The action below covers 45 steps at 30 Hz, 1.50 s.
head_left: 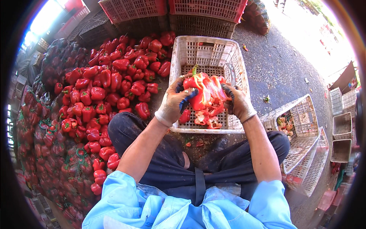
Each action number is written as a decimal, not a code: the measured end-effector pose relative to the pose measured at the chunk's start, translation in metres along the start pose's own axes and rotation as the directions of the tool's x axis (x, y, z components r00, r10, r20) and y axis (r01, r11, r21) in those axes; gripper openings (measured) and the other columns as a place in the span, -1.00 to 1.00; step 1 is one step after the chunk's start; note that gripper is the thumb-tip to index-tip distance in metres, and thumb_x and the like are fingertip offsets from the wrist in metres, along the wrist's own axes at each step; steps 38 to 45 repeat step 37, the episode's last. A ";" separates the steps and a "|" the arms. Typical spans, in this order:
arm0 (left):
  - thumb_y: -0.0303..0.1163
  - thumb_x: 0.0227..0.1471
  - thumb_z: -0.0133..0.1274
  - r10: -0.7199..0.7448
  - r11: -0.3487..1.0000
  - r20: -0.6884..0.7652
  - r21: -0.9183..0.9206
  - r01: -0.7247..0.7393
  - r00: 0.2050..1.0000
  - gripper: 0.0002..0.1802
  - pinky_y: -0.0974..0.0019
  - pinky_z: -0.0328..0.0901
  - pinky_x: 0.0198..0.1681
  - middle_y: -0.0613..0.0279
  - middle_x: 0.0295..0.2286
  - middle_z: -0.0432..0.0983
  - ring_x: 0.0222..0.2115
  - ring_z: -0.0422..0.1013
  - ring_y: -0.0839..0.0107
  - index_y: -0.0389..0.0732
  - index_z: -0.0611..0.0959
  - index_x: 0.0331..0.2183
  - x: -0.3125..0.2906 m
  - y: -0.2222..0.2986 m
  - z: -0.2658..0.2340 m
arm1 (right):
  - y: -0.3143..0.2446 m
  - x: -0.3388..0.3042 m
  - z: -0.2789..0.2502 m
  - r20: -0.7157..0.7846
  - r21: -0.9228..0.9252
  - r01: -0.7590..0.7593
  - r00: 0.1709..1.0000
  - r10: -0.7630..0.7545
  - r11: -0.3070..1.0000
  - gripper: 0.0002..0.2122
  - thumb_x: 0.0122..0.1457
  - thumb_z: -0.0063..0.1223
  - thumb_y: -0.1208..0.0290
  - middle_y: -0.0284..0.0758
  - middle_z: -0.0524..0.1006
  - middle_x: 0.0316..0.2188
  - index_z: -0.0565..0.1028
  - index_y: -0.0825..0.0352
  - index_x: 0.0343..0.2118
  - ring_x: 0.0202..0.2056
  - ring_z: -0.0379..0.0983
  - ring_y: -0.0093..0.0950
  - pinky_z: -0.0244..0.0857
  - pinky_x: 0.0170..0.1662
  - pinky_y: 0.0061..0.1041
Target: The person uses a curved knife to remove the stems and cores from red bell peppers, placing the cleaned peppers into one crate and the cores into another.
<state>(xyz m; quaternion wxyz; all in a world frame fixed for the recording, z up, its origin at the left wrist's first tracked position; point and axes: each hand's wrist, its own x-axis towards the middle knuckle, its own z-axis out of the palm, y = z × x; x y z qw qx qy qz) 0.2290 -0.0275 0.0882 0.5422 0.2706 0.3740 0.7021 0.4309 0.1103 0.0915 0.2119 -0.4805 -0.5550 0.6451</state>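
Observation:
A red bell pepper [206, 89], torn open with its pale inside and green stem showing, is held between my two gloved hands above a white plastic crate [209, 39]. My left hand [177, 100] is closed on its left side, the dark-coated thumb pressed on the skin. On the right side, my right hand [239, 100] grips the opened flesh with curled fingers; the fingertips are partly hidden. Below the hands, broken pepper pieces [202, 117] lie in the crate's near part. A thin curved grey shape [230, 71] shows by the right wall; I cannot tell what it is.
A big heap of whole red peppers [110, 87] spreads left of the crate, beside net sacks of peppers [49, 152]. Stacked crates [206, 11] stand behind. At my right knee, a tilted crate [303, 118] holds scraps, with more crates under it. My legs are crossed before the white crate.

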 end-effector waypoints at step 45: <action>-0.56 -0.17 0.27 0.202 0.334 0.233 0.897 -0.290 0.951 -0.16 0.05 0.42 0.05 -0.25 -0.04 0.50 0.01 0.47 -0.13 -0.26 0.36 0.19 0.002 -0.042 0.004 | -0.003 -0.015 0.033 0.102 0.046 0.085 0.991 -0.089 0.995 -0.62 0.18 0.35 0.14 -0.43 0.62 -0.45 0.65 0.44 -0.21 -0.41 0.47 -0.74 0.37 -0.33 -0.69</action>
